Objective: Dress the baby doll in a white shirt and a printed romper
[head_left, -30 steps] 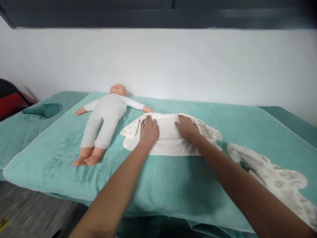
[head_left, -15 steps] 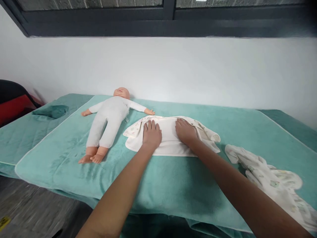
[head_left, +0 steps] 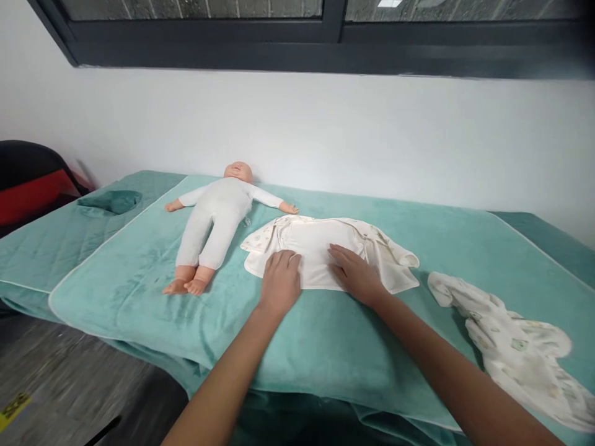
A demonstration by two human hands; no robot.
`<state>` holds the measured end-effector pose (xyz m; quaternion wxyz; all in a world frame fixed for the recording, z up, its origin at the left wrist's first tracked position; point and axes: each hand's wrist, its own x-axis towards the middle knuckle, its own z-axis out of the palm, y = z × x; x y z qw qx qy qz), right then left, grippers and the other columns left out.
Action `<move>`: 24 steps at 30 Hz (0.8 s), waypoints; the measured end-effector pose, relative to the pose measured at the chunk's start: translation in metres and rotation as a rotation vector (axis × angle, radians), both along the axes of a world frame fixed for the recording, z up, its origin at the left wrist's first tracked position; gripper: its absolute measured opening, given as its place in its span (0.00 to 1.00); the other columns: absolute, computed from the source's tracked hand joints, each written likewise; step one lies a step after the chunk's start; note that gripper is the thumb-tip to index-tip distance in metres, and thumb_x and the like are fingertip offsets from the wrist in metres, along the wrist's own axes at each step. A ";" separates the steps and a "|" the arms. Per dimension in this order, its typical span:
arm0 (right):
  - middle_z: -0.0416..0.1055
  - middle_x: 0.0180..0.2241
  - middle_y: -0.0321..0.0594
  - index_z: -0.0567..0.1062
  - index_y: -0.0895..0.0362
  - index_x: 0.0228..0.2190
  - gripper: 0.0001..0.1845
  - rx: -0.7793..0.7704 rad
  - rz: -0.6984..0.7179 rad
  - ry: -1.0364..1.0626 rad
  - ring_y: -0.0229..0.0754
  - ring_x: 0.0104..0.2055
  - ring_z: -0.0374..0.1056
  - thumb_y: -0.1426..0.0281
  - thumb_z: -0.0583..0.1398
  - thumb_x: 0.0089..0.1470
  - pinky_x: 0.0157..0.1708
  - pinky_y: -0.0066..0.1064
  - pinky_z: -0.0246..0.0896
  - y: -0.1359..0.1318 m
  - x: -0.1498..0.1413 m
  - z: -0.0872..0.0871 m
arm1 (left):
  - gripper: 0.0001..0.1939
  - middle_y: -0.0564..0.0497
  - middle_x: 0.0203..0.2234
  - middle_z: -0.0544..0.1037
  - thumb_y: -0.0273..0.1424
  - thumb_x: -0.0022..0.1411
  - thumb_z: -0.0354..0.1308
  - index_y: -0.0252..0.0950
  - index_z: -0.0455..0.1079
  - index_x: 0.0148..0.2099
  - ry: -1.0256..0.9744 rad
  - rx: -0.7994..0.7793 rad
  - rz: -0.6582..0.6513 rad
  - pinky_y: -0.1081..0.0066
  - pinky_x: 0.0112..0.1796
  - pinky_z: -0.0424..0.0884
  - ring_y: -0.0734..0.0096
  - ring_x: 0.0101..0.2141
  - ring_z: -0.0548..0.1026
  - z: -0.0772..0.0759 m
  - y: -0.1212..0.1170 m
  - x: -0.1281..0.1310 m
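Observation:
A white baby top (head_left: 320, 238) with a small print lies spread out on the green bed cover (head_left: 334, 347), its sleeves out to both sides. My left hand (head_left: 281, 279) rests flat on its lower left part, fingers extended and pointing away from me. On the lower right part lies my right hand (head_left: 356, 272), palm down with the fingers stretched out. Neither hand grips the cloth. Just left of the top, a baby doll (head_left: 216, 217) in a white body suit lies on its back with arms spread, one hand close to the left sleeve.
A crumpled white printed baby garment (head_left: 515, 347) lies at the right near my forearm. A small dark green cushion (head_left: 110, 201) sits at the far left, by a black and red chair (head_left: 37, 186). Behind the bed is a white wall (head_left: 325, 136) under a dark window frame (head_left: 279, 49).
Both my hands have slid toward me over the top, from its upper part to its lower edge. The view has shifted slightly; doll and garments stay in place.

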<state>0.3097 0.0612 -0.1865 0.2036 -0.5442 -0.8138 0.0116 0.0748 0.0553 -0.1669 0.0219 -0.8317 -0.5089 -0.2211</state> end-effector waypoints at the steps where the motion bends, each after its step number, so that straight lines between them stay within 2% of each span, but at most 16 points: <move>1: 0.63 0.62 0.48 0.66 0.57 0.58 0.24 0.006 0.007 0.026 0.49 0.65 0.57 0.61 0.51 0.66 0.63 0.47 0.54 -0.013 0.002 0.002 | 0.20 0.44 0.52 0.74 0.21 0.62 0.48 0.36 0.68 0.55 -0.044 -0.002 0.044 0.58 0.55 0.63 0.58 0.53 0.68 0.001 -0.005 -0.010; 4: 0.65 0.59 0.48 0.67 0.53 0.57 0.24 0.026 0.024 0.057 0.51 0.61 0.60 0.57 0.55 0.63 0.59 0.49 0.58 -0.048 0.010 0.007 | 0.22 0.45 0.49 0.74 0.18 0.58 0.49 0.37 0.69 0.53 -0.148 0.007 0.162 0.59 0.50 0.65 0.57 0.51 0.69 0.000 -0.018 -0.038; 8: 0.71 0.50 0.45 0.73 0.52 0.48 0.16 0.031 0.030 0.017 0.50 0.52 0.67 0.59 0.56 0.63 0.52 0.46 0.63 -0.074 0.021 0.011 | 0.27 0.45 0.51 0.73 0.15 0.55 0.48 0.37 0.68 0.56 -0.176 0.016 0.187 0.59 0.49 0.65 0.58 0.52 0.68 -0.005 -0.028 -0.056; 12: 0.73 0.43 0.44 0.75 0.53 0.42 0.13 0.035 0.018 -0.026 0.48 0.45 0.68 0.64 0.52 0.66 0.48 0.43 0.63 -0.072 0.020 0.014 | 0.23 0.44 0.52 0.73 0.19 0.61 0.49 0.37 0.67 0.57 -0.121 0.018 0.243 0.57 0.48 0.65 0.55 0.53 0.67 -0.004 -0.025 -0.056; 16: 0.74 0.38 0.44 0.75 0.54 0.37 0.14 0.049 0.025 -0.069 0.48 0.41 0.69 0.65 0.50 0.67 0.45 0.43 0.64 -0.065 0.018 0.015 | 0.17 0.47 0.46 0.77 0.21 0.64 0.49 0.41 0.73 0.49 -0.061 0.012 0.246 0.57 0.46 0.65 0.56 0.52 0.68 0.003 -0.012 -0.061; 20: 0.74 0.37 0.44 0.74 0.54 0.37 0.13 0.024 0.064 -0.066 0.48 0.40 0.69 0.65 0.50 0.66 0.42 0.41 0.65 -0.065 0.028 0.012 | 0.16 0.48 0.40 0.78 0.20 0.63 0.49 0.41 0.75 0.43 -0.080 0.047 0.280 0.59 0.44 0.65 0.57 0.46 0.70 0.006 -0.007 -0.070; 24: 0.74 0.37 0.43 0.74 0.53 0.38 0.12 -0.032 0.136 -0.073 0.47 0.39 0.69 0.65 0.51 0.66 0.41 0.41 0.65 -0.069 0.040 0.013 | 0.17 0.47 0.42 0.77 0.19 0.62 0.49 0.40 0.74 0.46 -0.097 0.034 0.214 0.61 0.45 0.66 0.59 0.46 0.70 0.003 -0.016 -0.068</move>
